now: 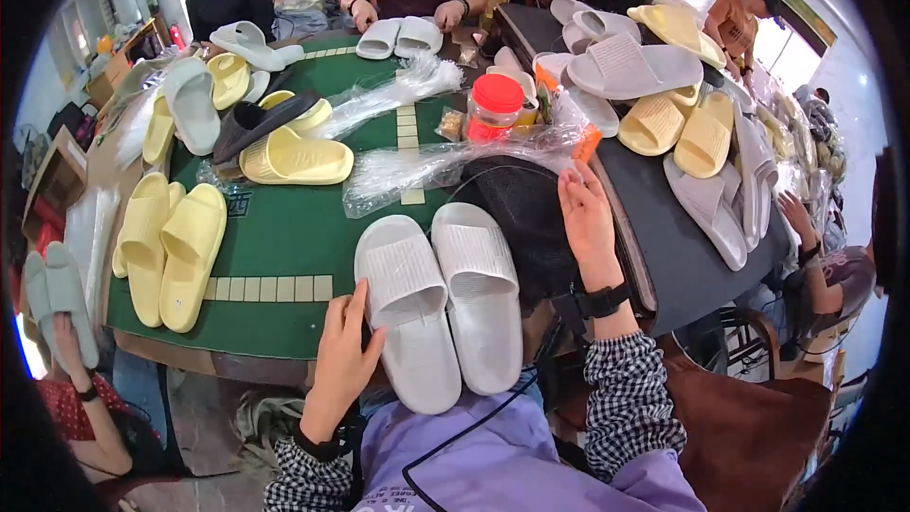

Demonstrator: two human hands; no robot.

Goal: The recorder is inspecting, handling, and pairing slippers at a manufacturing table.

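Observation:
A pair of pale grey slippers, the left slipper (409, 322) and the right slipper (483, 308), rests at the near table edge in front of me, toes pointing away. Beside the left slipper is my left hand (343, 360), its fingers apart and the fingertips against the slipper's side. My right hand (588, 223) is raised to the right of the pair, fingers stretched out and slightly bent. Its fingertips reach the orange end of a bundle of clear plastic bags (436, 166); no grip on it shows. A black mesh bag (526, 218) lies between the slippers and my right hand.
Yellow slippers (192, 251) stand on the green table (275, 318) at left. A red-lidded jar (496, 106) stands at the back. Piled slippers (645, 66) cover part of the black table (664, 265) at right. Several co-workers surround the tables; one person's hand (66, 341) holds slippers at far left.

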